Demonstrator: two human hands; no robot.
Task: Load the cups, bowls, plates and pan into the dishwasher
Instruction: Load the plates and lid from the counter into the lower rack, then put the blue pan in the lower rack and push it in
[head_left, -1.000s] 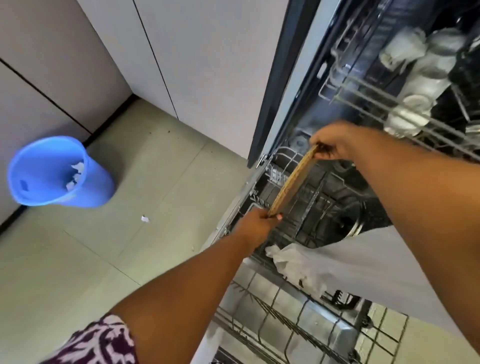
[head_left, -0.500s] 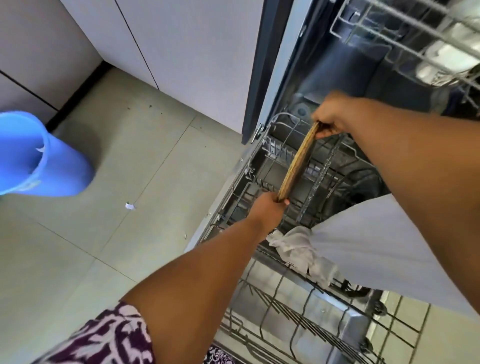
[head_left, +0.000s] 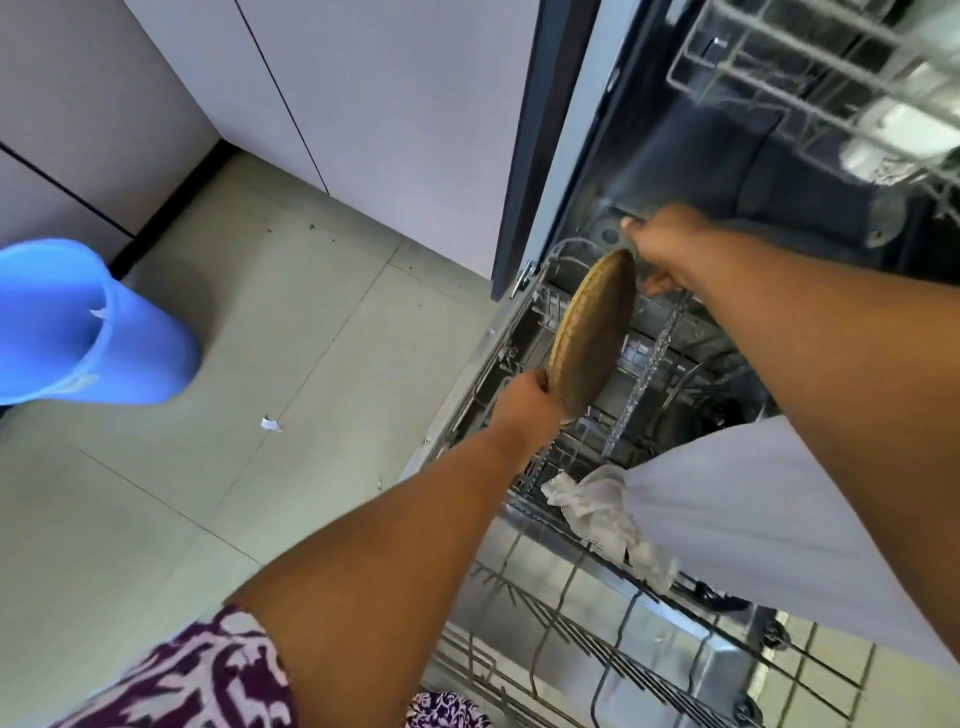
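A round brown plate (head_left: 592, 332) stands on edge over the far left part of the dishwasher's lower rack (head_left: 524, 312). My left hand (head_left: 524, 402) grips its near rim. My right hand (head_left: 670, 249) holds its far rim from above. Beside the plate, to the right, a clear glass plate (head_left: 647, 374) stands upright in the rack's tines. The upper rack (head_left: 779, 83) at top right holds white cups (head_left: 904, 135), blurred. The plate's lower edge is hidden behind my left hand.
A blue plastic bin (head_left: 88, 332) stands on the tiled floor at left, with a paper scrap (head_left: 270, 424) nearby. A white cloth (head_left: 613, 514) hangs over the rack's near side. Grey cabinet fronts (head_left: 395, 93) flank the dishwasher. The pulled-out rack's wire front (head_left: 571, 654) lies below me.
The plate has tilted so its brown face shows instead of only its edge. My view has shifted down and closer; both hands stay on the plate's rims.
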